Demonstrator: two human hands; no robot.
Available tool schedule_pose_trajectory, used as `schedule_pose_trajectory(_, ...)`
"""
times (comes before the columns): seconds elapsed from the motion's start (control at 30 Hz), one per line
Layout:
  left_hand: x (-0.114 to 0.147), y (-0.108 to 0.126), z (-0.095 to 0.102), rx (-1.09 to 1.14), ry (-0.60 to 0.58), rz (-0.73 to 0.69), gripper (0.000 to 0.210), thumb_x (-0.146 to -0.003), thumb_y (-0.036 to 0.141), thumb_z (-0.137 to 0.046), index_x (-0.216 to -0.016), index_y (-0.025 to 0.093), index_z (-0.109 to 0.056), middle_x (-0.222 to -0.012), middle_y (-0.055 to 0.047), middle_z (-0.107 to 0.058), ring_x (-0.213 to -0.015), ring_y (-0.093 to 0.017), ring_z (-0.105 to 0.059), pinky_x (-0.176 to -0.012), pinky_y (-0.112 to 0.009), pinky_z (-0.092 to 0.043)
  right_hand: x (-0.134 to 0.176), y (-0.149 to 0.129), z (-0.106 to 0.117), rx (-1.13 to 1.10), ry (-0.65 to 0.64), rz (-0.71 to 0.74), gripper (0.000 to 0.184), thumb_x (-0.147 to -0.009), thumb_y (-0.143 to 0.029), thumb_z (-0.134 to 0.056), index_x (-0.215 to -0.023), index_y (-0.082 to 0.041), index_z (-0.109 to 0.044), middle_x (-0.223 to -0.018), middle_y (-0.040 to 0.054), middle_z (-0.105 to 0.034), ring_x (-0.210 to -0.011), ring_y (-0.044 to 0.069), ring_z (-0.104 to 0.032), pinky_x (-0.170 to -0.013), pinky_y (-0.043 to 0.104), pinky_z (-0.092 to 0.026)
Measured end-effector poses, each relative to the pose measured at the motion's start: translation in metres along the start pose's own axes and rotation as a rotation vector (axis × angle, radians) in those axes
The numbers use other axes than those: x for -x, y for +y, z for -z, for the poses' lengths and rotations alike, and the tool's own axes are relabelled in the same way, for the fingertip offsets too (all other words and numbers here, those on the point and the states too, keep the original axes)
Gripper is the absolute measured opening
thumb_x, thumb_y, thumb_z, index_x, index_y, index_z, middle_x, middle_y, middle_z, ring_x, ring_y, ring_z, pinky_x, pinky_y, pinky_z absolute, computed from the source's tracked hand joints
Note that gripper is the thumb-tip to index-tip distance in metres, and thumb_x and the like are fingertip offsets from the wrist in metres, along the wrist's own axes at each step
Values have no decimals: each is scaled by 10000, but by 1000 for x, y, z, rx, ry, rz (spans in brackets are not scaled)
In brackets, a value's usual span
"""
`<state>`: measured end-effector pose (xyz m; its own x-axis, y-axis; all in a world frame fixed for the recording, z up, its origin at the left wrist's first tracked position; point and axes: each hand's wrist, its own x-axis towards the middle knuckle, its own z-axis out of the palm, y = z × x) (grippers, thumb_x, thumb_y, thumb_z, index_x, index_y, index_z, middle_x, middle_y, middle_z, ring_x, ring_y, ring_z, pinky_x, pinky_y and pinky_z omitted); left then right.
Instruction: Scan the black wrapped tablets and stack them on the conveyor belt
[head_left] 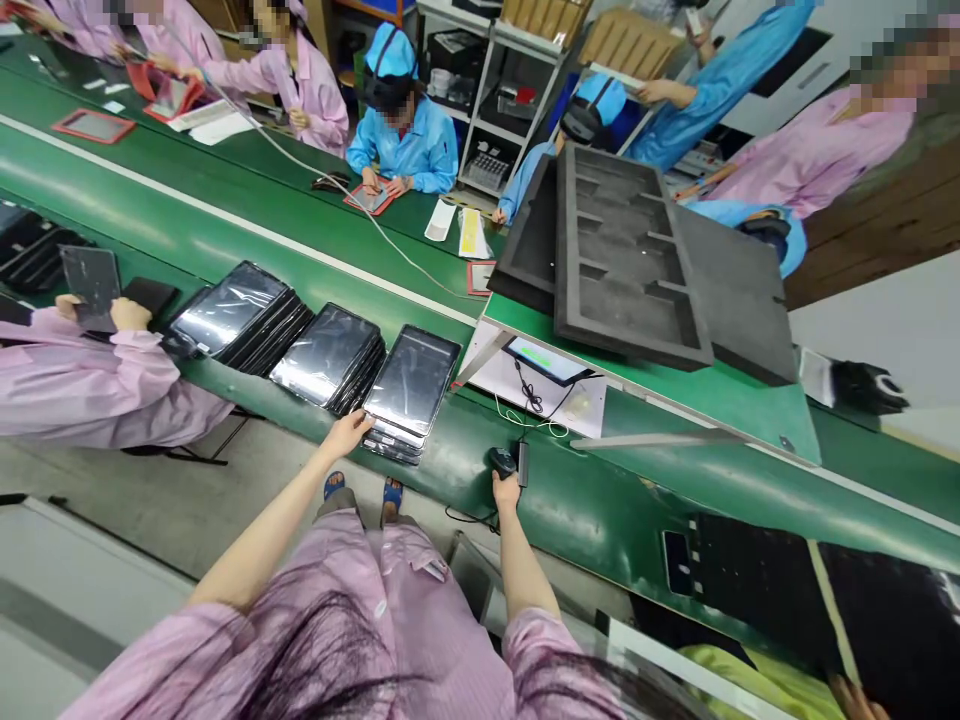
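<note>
My left hand (349, 437) is at the near left corner of a short stack of tablets, its fingers closed on the edge of the top tablet (415, 378), which has a dark, glossy screen. The layers under it show at the stack's near side. My right hand (508, 490) is wrapped round a black handheld barcode scanner (502, 461) over the green bench. Right beside the scanner lies a slim black bar (523, 464) with a cable. To the left of my left hand stands another stack of tablets (326, 352) in shiny film.
A further tablet stack (236, 305) stands farther left, near a co-worker's hands (129, 314). A raised green shelf (750, 420) carries black foam trays (630, 250); a lit screen (547, 360) and cables sit beneath it. A phone (677, 562) lies right. Co-workers sit across the bench (315, 235).
</note>
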<state>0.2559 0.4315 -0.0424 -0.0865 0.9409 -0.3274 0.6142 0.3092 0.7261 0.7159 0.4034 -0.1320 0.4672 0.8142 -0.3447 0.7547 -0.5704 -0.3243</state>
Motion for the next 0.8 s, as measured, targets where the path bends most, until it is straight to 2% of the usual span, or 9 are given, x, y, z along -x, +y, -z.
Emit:
schedule_pose_trajectory(0.07, 1, 3, 2, 38, 21, -25, 290, -959, 495, -616, -1041, 237, -719, -981, -46, -783, -1002, -272, -732, -953, -329, -546, 10, 4, 5, -27, 43, -9, 499, -987, -428, -673, -1355, -91, -655, -1189, 216, -764, -1104, 351, -745, -945, 437, -567)
schedule_pose_trajectory(0.13, 1, 6, 7, 84, 44, -62, 391, -930, 446, -682, -1249, 224, -726, -1154, -74, -806, -1157, -288, -738, -1042, -334, -537, 27, 4, 8, -60, 113, -7, 577, -983, -384, -601, -1459, -60, -575, -1331, 286, -706, -1277, 404, -674, -1036, 457, -532)
schedule_pose_trajectory(0.23, -2, 13, 18, 110, 46, -113, 645, -820, 397, -836, -1417, 199, -693, -1224, -85, -808, -1232, -304, -731, -1091, -332, -531, 58, -12, 6, -124, 194, 85, 608, -1012, -367, -476, -1550, -85, -481, -1516, 290, -586, -1476, 388, -523, -1194, 470, -439)
schedule_pose_trajectory(0.33, -6, 19, 28, 109, 0, -170, 789, -735, 377, -927, -1456, 170, -686, -1190, -85, -817, -1188, -311, -750, -1092, -333, -535, 83, -58, -1, -336, 114, 389, 681, -1008, -488, -529, -1588, -139, -451, -1574, 243, -538, -1469, 344, -526, -1220, 471, -447)
schedule_pose_trajectory(0.4, -8, 22, 30, 103, -32, -219, 827, -730, 371, -941, -1483, 165, -668, -1214, -89, -817, -1167, -306, -759, -1094, -337, -535, 93, -99, -7, -503, -4, 587, 845, -977, -584, -618, -1668, -178, -351, -1681, 219, -435, -1495, 327, -509, -1205, 466, -484)
schedule_pose_trajectory(0.47, -9, 24, 30, 79, -46, -270, 870, -731, 349, -949, -1524, 173, -636, -1299, -102, -801, -1209, -311, -749, -1112, -339, -526, 99, -139, -11, -582, -95, 700, 991, -942, -620, -690, -1719, -183, -258, -1759, 208, -331, -1581, 328, -420, -1230, 469, -475)
schedule_pose_trajectory(0.6, -13, 26, 28, 12, -39, -324, 962, -698, 280, -984, -1570, 184, -590, -1474, -138, -725, -1387, -370, -662, -1165, -364, -502, 105, -188, -17, -534, -113, 769, 1102, -904, -569, -773, -1747, -165, -189, -1793, 192, -284, -1667, 321, -282, -1360, 496, -302)
schedule_pose_trajectory(0.67, -14, 26, 28, 2, -37, -328, 943, -683, 248, -995, -1543, 180, -613, -1472, -146, -725, -1400, -389, -652, -1171, -377, -505, 108, -195, -19, -536, -74, 757, 1088, -909, -518, -780, -1745, -151, -188, -1794, 194, -285, -1674, 311, -272, -1382, 481, -249)
schedule_pose_trajectory(0.8, -15, 21, 32, -16, -58, -400, 831, -705, 200, -977, -1473, 163, -662, -1440, -151, -741, -1356, -379, -683, -1168, -387, -511, 113, -193, -25, -578, -17, 755, 1017, -922, -473, -773, -1724, -121, -255, -1771, 207, -341, -1649, 308, -332, -1375, 443, -262)
